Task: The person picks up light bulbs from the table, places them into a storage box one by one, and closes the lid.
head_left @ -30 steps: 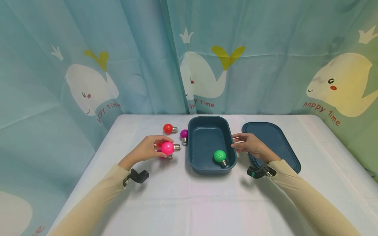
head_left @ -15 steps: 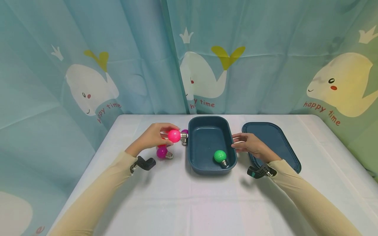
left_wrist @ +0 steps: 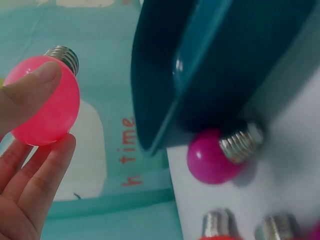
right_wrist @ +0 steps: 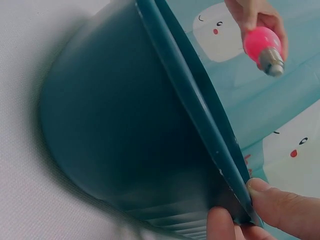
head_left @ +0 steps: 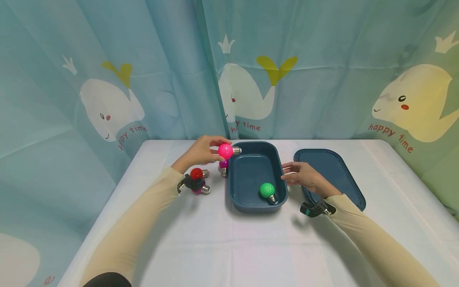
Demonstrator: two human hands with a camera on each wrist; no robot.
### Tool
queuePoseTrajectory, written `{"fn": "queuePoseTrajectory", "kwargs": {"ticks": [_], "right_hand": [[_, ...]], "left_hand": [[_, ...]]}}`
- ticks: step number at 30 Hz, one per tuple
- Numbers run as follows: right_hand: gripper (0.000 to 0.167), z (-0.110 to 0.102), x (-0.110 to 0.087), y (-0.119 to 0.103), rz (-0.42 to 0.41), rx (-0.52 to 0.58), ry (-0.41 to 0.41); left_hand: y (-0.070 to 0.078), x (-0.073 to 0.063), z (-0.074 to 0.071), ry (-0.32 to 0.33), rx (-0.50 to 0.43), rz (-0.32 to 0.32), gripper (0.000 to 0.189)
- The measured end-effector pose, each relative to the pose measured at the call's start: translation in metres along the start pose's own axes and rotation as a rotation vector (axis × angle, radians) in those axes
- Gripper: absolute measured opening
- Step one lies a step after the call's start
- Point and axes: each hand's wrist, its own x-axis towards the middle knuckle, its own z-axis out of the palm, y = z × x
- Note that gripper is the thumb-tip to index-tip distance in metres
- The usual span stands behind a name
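Left hand: the left hand [head_left: 206, 150] gripped the pink bulb between thumb and fingers.
Pink bulb: the pink bulb [head_left: 225, 151] was held up near the far left corner of the box [head_left: 251, 169], metal base pointing right.
Right hand: the right hand [head_left: 303, 174] pinched the box's right rim.
Inside the box: a green bulb [head_left: 267, 190] lay toward the near right corner.
Left of the box: a purple bulb [head_left: 224, 164] lay just beside it; a red bulb [head_left: 196, 173] lay farther left.
Right: a lid [head_left: 326, 167] lay flat on the table [head_left: 251, 247].
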Motion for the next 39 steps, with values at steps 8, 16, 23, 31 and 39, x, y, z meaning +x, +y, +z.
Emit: {"fn": "queuePoseTrajectory", "kwargs": {"ticks": [8, 16, 23, 31, 39], "right_hand": [[0.062, -0.001, 0.002, 0.003, 0.014, -0.015, 0.017], [0.062, -0.001, 0.002, 0.004, -0.002, -0.008, 0.005], [0.061, -0.001, 0.003, 0.005, 0.007, -0.010, 0.013], [0.059, -0.001, 0.002, 0.002, 0.019, -0.017, 0.033], [0.063, -0.001, 0.001, 0.004, -0.010, -0.002, 0.017]], "left_hand": [[0.011, 0.025, 0.016, -0.024, -0.062, 0.059, 0.049], [0.016, 0.046, 0.031, -0.022, -0.011, 0.078, 0.049], [0.018, 0.064, 0.043, -0.032, 0.042, 0.086, 0.050], [0.017, 0.079, 0.056, -0.046, 0.041, 0.086, 0.048], [0.014, 0.089, 0.069, -0.053, 0.083, 0.049, 0.048]]}}
